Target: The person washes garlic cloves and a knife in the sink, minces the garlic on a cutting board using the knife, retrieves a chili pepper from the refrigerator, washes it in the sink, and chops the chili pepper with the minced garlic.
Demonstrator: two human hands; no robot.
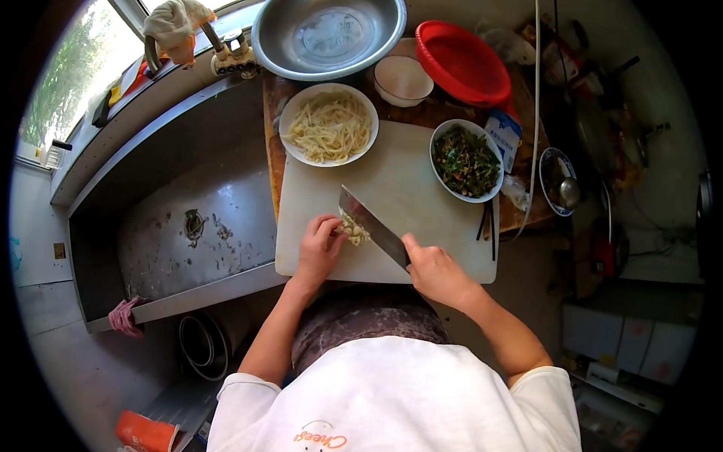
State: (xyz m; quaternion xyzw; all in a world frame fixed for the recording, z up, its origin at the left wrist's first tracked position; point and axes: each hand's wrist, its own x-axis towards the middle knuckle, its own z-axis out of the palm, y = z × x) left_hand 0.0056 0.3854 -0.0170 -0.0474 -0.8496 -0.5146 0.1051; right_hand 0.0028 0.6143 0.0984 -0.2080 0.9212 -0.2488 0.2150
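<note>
My right hand (435,270) is wrapped round the handle of a cleaver (374,229), whose wide blade slants up and left across the white cutting board (444,233). Against the blade's left side lies a small heap of chopped garlic (352,230). The curled fingers of my left hand (322,242) press on the heap from the other side. Behind the blade, a white bowl of noodles (330,126) stands on the board's far left corner. At the far right of the board is a bowl of chopped dark greens (465,162).
A steel sink (218,196) with scraps around its drain lies to the left. Along the back stand a large metal basin (331,34), a white bowl (404,81) and a red plastic basin (463,62). Black chopsticks (488,226) and a dish with a spoon (556,181) are at the right.
</note>
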